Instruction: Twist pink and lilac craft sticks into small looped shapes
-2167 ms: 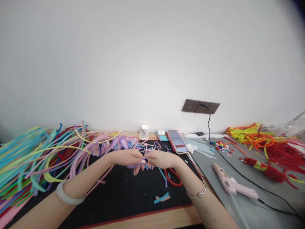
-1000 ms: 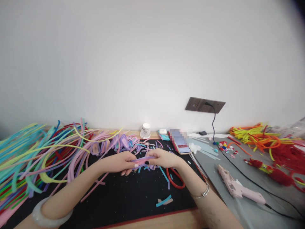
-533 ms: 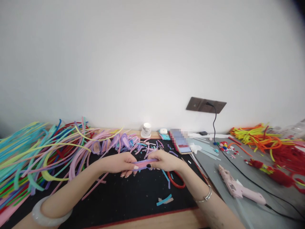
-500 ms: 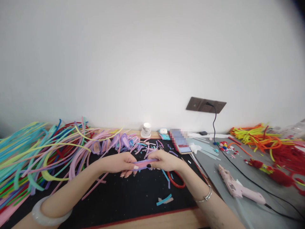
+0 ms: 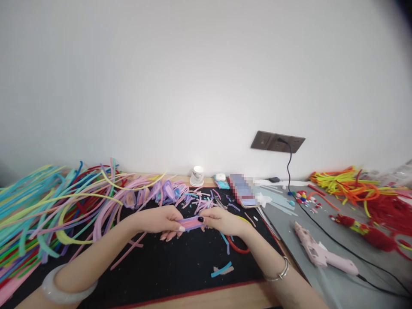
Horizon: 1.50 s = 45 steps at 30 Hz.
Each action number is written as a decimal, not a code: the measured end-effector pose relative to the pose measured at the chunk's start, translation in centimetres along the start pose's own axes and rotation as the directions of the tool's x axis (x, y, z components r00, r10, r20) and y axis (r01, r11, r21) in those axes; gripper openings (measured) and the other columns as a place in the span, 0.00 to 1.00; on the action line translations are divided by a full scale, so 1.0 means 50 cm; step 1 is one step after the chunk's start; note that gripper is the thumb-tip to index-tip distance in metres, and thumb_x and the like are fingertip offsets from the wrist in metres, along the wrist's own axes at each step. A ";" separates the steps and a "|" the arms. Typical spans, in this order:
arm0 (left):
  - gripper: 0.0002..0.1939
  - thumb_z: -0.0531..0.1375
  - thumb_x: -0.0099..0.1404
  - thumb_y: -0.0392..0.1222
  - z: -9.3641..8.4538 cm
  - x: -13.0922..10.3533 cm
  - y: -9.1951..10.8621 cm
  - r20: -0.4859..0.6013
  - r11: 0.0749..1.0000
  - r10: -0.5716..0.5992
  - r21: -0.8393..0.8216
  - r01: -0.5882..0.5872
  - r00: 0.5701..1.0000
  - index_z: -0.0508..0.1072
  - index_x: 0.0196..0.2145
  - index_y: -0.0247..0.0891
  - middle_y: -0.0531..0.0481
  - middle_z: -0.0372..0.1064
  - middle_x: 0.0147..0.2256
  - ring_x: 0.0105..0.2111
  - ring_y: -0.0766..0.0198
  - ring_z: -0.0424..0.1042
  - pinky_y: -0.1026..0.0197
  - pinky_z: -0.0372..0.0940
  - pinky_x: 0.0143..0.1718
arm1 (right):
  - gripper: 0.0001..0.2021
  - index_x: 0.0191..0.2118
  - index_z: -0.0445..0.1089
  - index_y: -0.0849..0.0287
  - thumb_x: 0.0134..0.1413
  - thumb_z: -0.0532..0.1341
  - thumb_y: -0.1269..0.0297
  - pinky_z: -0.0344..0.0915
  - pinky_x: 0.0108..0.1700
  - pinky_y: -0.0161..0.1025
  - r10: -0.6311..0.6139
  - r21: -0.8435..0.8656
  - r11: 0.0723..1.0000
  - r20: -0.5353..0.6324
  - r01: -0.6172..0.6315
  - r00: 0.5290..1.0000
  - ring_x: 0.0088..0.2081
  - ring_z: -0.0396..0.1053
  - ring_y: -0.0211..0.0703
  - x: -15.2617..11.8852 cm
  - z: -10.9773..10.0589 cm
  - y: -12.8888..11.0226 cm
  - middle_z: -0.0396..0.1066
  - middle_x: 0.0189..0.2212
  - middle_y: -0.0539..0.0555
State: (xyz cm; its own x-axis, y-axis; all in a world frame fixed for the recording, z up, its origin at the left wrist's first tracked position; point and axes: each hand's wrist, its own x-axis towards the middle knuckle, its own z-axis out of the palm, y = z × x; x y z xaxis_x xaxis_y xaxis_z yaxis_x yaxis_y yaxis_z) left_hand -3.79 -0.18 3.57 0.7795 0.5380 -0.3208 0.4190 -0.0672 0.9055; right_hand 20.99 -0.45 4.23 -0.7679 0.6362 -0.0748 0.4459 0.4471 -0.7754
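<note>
A flat pink piece with purple edges point(image 5: 190, 223) is stretched between my two hands above the black mat point(image 5: 154, 274). My left hand point(image 5: 165, 221) pinches its left end, thumb on top and fingers beneath. At its right end my right hand point(image 5: 217, 219) closes thumb and fingertips on it. Behind my hands lie short cut bits of pipe cleaner point(image 5: 201, 202) and rolled pink and purple coils point(image 5: 167, 191). Partly behind my right wrist is a red-handled tool point(image 5: 236, 248), with a yellow curve above it.
Long colourful pipe cleaners point(image 5: 64, 206) pile at the left. A white cup point(image 5: 197, 175) and a phone point(image 5: 244, 191) stand and lie at the back. On the grey right side are a pink glue gun point(image 5: 318, 253), its black cord, pom-poms point(image 5: 301, 197) and red strands point(image 5: 386, 214).
My right hand's fingertips have shifted slightly on the piece, and more of its pink middle shows. The yellow curve by my right wrist now shows. My left hand has barely moved.
</note>
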 end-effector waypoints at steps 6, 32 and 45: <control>0.15 0.57 0.62 0.50 0.004 -0.004 -0.002 -0.031 1.000 0.016 0.006 -0.016 0.999 0.70 0.26 0.35 0.55 0.64 0.17 0.15 0.72 0.61 0.70 0.56 0.18 | 0.13 0.24 0.64 0.61 0.58 0.51 0.68 0.52 0.27 0.31 0.020 -0.014 1.000 -0.121 -0.022 0.992 0.23 0.55 0.34 -0.006 0.018 0.001 0.56 0.18 0.46; 0.16 0.50 0.63 0.42 0.033 0.012 0.068 -0.178 0.924 0.019 0.380 0.050 0.984 0.65 0.20 0.37 0.54 0.62 0.14 0.14 0.70 0.62 0.69 0.58 0.19 | 0.11 0.30 0.66 0.61 0.57 0.49 0.76 0.55 0.31 0.32 0.080 -0.354 0.934 0.060 -0.053 0.995 0.28 0.63 0.37 0.023 0.017 -0.069 0.69 0.27 0.52; 0.14 0.51 0.64 0.46 0.050 -0.012 0.043 -0.032 0.990 0.015 0.138 -0.011 0.999 0.68 0.27 0.36 0.54 0.65 0.17 0.15 0.71 0.63 0.69 0.58 0.19 | 0.10 0.29 0.64 0.61 0.56 0.49 0.75 0.55 0.31 0.31 -0.050 -0.281 0.955 0.154 0.092 0.987 0.26 0.60 0.34 -0.005 0.030 -0.055 0.63 0.24 0.49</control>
State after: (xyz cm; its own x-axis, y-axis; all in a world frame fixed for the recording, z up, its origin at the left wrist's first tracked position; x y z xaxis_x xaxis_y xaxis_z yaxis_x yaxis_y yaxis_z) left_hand -2.17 -2.74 5.00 0.7702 0.5639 -0.2979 0.4710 -0.1880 0.8619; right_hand 19.27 -2.78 5.46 -0.8508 0.5088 -0.1314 0.4845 0.6626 -0.5711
